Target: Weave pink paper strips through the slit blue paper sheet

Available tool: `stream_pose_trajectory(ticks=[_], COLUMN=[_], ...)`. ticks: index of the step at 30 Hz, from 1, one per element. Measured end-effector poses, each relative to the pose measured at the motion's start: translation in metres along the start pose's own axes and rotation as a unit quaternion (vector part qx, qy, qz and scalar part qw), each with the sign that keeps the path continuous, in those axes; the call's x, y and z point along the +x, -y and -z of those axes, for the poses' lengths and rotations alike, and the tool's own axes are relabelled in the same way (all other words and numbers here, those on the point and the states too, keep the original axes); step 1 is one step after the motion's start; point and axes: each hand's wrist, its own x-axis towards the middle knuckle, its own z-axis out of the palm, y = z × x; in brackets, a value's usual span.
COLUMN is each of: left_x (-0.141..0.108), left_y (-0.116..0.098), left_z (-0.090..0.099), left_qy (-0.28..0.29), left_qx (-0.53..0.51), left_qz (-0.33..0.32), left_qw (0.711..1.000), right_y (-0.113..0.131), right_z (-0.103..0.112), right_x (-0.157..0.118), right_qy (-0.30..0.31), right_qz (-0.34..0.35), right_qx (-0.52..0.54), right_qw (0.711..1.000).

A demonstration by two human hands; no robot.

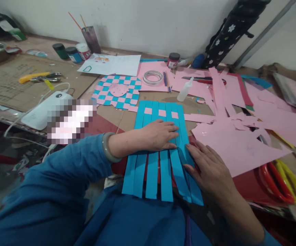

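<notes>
Atop blue strips (153,177) — both hands (158,135) (209,167) flat

You can read no text in this view. Rows of printed characters cover the cardboard sheet (9,82) at left, but they are too small to resolve. Labels on the paint jars (73,55) at far left and the small jar (173,60) at far centre are illegible. The white plastic case (41,114) bears one small dark round mark, also illegible.

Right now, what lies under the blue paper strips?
Red paper shows in the gaps between the blue paper strips, with pink paper squares woven higher up; the left hand and right hand cover the rest.
</notes>
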Motion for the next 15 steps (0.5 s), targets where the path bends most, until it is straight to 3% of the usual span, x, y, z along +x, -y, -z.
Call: stream_pose_trajectory(ticks=[15], left_x=[-0.0003], left_y=[-0.0001], left_z=[-0.0011], left_qy=[-0.01], left_qx=[-0.012], left_qz=[0.002], left_qw=[1.0], right_y=[0.0002], right_z=[0.0005], right_x=[-0.0001], right_qy=[-0.015], right_qz=[-0.01], right_qx=[0.017], right_qw=[1.0])
